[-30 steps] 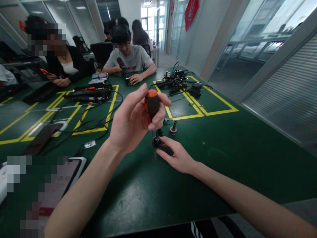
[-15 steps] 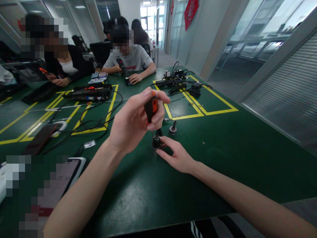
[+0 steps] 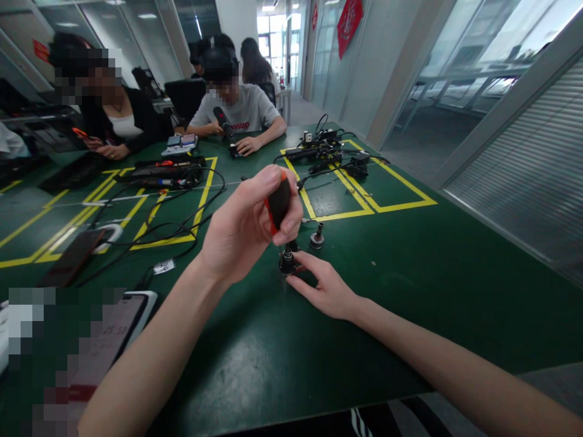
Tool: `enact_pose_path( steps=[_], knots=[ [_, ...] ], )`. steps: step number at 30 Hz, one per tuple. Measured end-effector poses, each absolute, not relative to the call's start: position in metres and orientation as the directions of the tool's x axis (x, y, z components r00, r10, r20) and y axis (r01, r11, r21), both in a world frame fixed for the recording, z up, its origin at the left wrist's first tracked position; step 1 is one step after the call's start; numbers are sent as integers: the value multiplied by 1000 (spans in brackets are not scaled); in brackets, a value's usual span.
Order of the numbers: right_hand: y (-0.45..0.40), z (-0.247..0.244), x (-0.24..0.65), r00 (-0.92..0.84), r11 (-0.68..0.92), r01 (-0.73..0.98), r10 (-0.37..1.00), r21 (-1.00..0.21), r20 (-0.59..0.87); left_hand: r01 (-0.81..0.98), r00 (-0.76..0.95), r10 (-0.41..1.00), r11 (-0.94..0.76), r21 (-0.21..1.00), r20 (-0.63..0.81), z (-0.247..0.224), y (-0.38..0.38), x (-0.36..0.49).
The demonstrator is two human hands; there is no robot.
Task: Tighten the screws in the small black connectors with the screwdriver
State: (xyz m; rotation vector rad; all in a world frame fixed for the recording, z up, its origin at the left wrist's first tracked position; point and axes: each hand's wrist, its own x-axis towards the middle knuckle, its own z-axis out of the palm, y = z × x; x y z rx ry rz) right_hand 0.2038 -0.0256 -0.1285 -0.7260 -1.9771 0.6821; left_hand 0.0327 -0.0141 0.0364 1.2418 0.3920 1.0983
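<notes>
Left hand [image 3: 243, 227] grasps red-and-black screwdriver [image 3: 279, 203], tip indistinct | right hand [image 3: 330, 288] grasps black fitting [image 3: 286, 264], right edge finger-covered

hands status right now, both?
Left hand: closed, holding the screwdriver by its handle.
Right hand: thumb and finger pinched on the side of the small black part standing on the table.

Bare forearms [image 3: 166, 331], slim fingers [image 3: 311, 262], and black clothing [image 3: 386, 419] with white slanted stripes [image 3: 357, 421].
</notes>
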Motion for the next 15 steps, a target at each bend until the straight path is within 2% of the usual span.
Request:
enact_pose_path(
  steps=[9, 15],
  knots=[
    [-27, -125, 204, -434, 659, 250, 731, -710, 526, -453, 444, 856, -43, 891, 266, 40, -16, 34],
    [-26, -125, 204, -439, 657, 242, 730, -714, 524, -459, 458, 833, -76, 885, 309, 37, -14, 32]
  ],
)
